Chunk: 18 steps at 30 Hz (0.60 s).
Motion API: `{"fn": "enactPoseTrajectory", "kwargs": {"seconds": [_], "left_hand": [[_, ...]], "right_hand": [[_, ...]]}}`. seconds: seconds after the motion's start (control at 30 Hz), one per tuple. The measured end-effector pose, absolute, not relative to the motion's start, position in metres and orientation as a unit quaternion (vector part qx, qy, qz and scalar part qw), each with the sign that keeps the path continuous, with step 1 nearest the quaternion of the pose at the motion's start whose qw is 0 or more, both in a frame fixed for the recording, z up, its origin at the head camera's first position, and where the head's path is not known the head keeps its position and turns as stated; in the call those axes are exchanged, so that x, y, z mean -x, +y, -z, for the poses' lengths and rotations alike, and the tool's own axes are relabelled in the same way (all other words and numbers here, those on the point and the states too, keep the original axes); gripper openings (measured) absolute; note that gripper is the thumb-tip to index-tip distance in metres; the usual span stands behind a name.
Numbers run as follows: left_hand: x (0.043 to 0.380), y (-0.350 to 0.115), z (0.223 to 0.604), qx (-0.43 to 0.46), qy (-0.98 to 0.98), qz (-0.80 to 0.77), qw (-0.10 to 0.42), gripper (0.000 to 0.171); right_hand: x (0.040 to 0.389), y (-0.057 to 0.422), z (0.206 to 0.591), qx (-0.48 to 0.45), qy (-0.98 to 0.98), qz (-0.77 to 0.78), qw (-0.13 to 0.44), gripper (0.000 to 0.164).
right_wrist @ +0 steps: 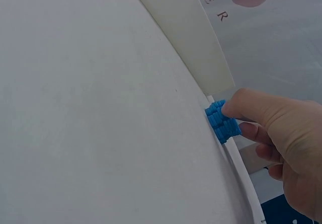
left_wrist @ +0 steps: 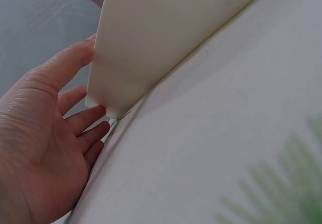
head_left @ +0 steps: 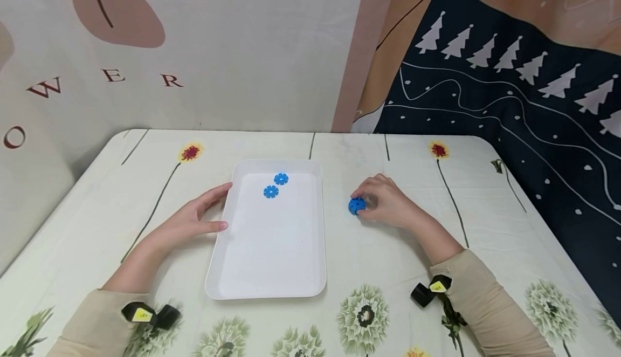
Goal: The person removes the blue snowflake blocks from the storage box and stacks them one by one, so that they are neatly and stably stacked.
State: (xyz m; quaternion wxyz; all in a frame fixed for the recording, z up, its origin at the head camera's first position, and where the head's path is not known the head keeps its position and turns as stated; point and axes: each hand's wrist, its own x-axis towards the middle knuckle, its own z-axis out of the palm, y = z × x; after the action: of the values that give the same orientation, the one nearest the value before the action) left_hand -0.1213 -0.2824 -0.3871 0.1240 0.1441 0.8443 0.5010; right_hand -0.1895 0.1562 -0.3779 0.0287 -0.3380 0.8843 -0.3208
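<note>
A white rectangular tray (head_left: 271, 254) lies on the table, with two blue notched plastic discs (head_left: 270, 191) flat inside near its far end. My left hand (head_left: 194, 219) is at the tray's left side, its thumb and fingertips against the edge. In the left wrist view, the left hand (left_wrist: 50, 128) has loosely extended fingers beside the tray's outer wall (left_wrist: 146, 38). To the right of the tray, my right hand (head_left: 388, 200) pinches a small stack of blue notched discs (head_left: 357, 206). The right wrist view shows this stack (right_wrist: 221, 122) edge-on, between thumb and fingers, low at the tabletop.
A cream cloth (head_left: 368, 254) printed with flowers covers the table. Behind it hangs a pale wall cloth (head_left: 242, 49) with letters. A dark cloth with white trees (head_left: 485, 93) hangs at the right. Both sleeves carry small black devices (head_left: 150, 314) at the wrist.
</note>
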Motion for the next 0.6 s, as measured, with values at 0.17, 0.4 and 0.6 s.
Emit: {"fn": "enactPoseTrajectory", "kwargs": {"seconds": [0.17,0.4,0.6], "left_hand": [[0.121,-0.282,0.387,-0.147,0.841,-0.507,0.123,0.083],[0.121,-0.282,0.387,-0.148,0.844,-0.502,0.121,0.083],[0.121,-0.282,0.387,-0.145,0.847,-0.497,0.122,0.084]], "right_hand": [[0.189,0.156,0.377,0.337,0.886,0.317,0.027,0.029],[0.189,0.160,0.371,0.342,0.885,0.316,0.019,0.029],[0.190,0.161,0.357,0.330,0.880,0.342,0.010,0.028]]}}
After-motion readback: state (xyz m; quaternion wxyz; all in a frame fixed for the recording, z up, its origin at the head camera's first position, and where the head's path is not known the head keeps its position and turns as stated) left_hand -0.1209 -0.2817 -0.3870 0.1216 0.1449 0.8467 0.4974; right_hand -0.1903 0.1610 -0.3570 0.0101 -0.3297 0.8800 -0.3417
